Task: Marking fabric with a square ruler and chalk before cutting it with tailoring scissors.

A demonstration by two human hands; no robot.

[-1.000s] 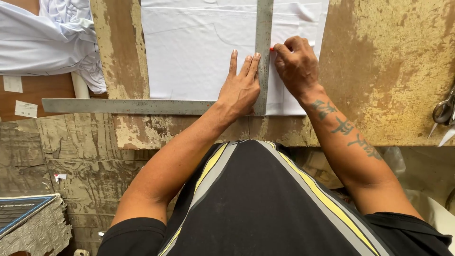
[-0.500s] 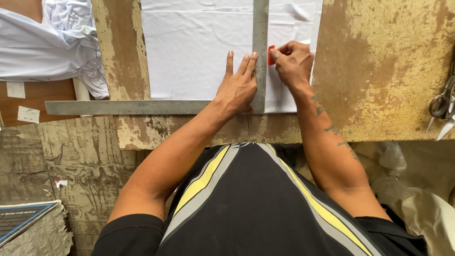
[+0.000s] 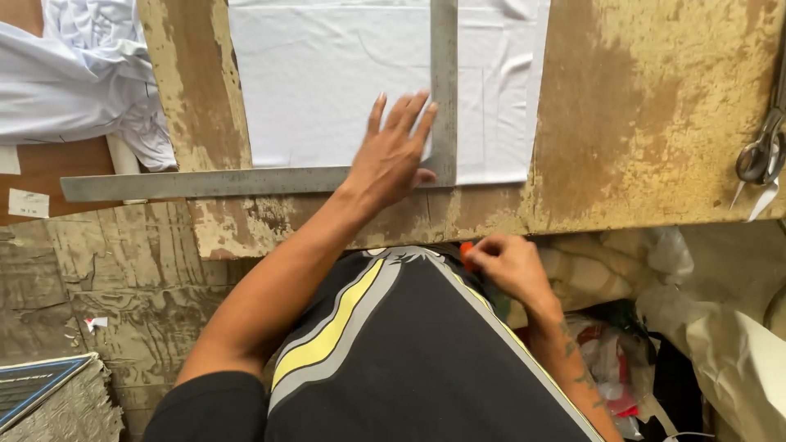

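left hand (image 3: 393,155): flat on steel square (image 3: 444,90), white cloth (image 3: 344,82) beneath
right hand (image 3: 508,266): below worktable (image 3: 655,123) near edge, pinching small orange piece (image 3: 467,254)

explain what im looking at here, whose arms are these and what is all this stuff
This is one view from a camera worn on a person's head, looking down at their own arms and black shirt. The left hand presses flat on a metal L-shaped square lying over white cloth on a worn wooden table. The right hand is down by the body, pinching a small orange marker; I cannot tell exactly what kind. Scissors lie at the table's right edge, and more white cloth is bunched at top left.
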